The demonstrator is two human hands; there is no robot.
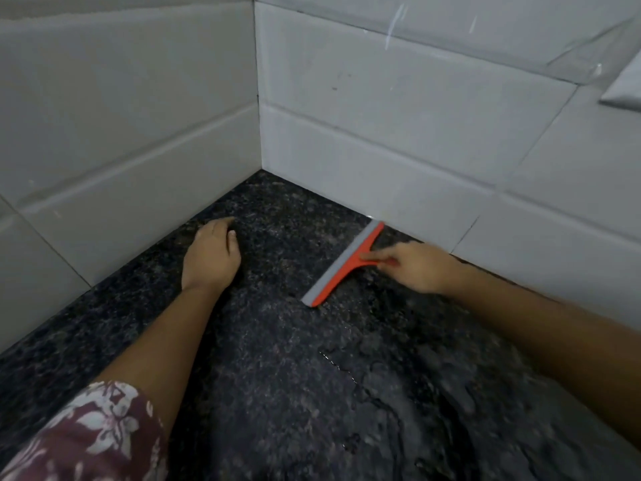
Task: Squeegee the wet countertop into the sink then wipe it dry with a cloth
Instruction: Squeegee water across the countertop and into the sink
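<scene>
Nearest the camera, the dark granite desk (312,394) carries a film of water with visible rivulets and pooled patches, so the squeegee stage is judged unfinished; no sink and no cloth are in view. A floral sleeve (86,435) covers the left upper arm. Further out, the left hand (211,253) rests palm down on the desk near the corner, fingers loosely curled and grasping nothing. The right hand (414,265) has its fingers closed around the handle of the orange squeegee (341,267), whose grey blade lies on the desk with its far end almost against the foot of the tiled wall (399,140). Recommended practice for this stroke: keep the blade edge in full contact, tilt the handle slightly toward the direction of travel, draw in one steady pull away from the wall, and overlap each pass. Water trapped along the wall joint is a likely residue.
</scene>
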